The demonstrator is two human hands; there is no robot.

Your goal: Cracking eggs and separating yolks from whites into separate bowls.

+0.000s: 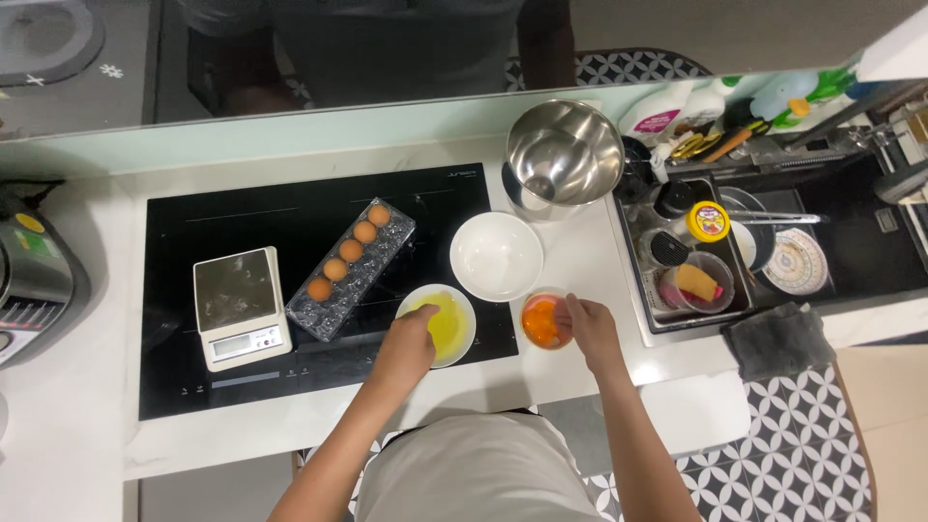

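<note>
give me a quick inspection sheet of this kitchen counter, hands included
surface: white counter with a black cooktop set into it.
job's things: small bowl of yolks; small bowl of pale liquid; empty white bowl; steel mixing bowl; clear egg tray holding four brown eggs.
clutter: kitchen scale on the cooktop; grey cloth; sink with dishes and containers; bottles behind it.
hands: left hand at the pale-liquid bowl's rim; right hand at the yolk bowl; whether the fingers grip cannot be told.
cables: nothing seen.
surroundings: appliance at left edge; patterned floor tiles.
</note>
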